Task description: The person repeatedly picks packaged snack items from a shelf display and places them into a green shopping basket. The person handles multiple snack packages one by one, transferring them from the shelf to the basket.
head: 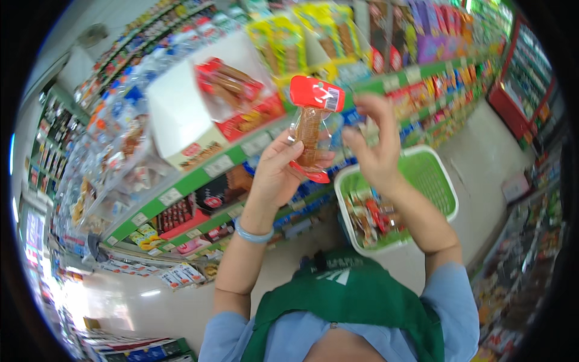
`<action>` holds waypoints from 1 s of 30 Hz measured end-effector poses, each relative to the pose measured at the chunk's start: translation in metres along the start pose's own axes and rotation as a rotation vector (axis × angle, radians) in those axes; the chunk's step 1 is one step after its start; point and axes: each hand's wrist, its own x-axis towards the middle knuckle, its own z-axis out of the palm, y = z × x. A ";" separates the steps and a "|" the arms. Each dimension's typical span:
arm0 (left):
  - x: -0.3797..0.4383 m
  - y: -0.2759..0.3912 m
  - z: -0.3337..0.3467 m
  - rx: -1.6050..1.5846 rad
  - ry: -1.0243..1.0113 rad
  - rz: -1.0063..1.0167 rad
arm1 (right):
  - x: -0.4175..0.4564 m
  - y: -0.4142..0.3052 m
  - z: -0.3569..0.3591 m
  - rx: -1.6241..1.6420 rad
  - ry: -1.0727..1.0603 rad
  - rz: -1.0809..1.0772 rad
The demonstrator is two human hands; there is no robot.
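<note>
A clear plastic packet of brown sausage-like snack (308, 131) with red ends and a barcode is gripped in my left hand (278, 165). It stands roughly upright before the shelf. My right hand (377, 135) is raised just to its right, thumb and fingers apart, with nothing between them; it is slightly blurred. Behind and left of the packet, a white display carton (181, 108) with a red printed front sits on the shelf. Inside the carton lie a few similar red-ended packets (228, 83). Below my right forearm is a green and white plastic basket (429, 181) with several mixed packets (373, 217) inside.
Shelving with a green price-tag edge (181, 190) runs across in front of me. Yellow snack packets (280, 45) stand right of the carton, bagged goods (135, 145) left of it. A red-framed display cooler (513, 108) is at far right. More stocked shelving (520, 271) lies behind on the right.
</note>
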 end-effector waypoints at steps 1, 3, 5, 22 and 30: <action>0.001 -0.014 0.001 0.035 0.018 -0.069 | -0.001 0.010 -0.007 0.130 0.024 0.161; 0.005 -0.044 0.000 0.065 0.001 -0.204 | -0.008 0.031 -0.034 0.410 -0.181 0.526; 0.010 -0.076 0.002 0.091 -0.020 -0.324 | -0.018 0.049 -0.067 0.405 -0.373 0.726; 0.022 -0.382 -0.029 1.307 -0.472 -0.784 | -0.234 0.218 -0.235 -0.578 -1.577 0.319; 0.002 -0.412 -0.029 1.422 -0.651 -0.805 | -0.294 0.230 -0.250 -0.636 -1.882 0.388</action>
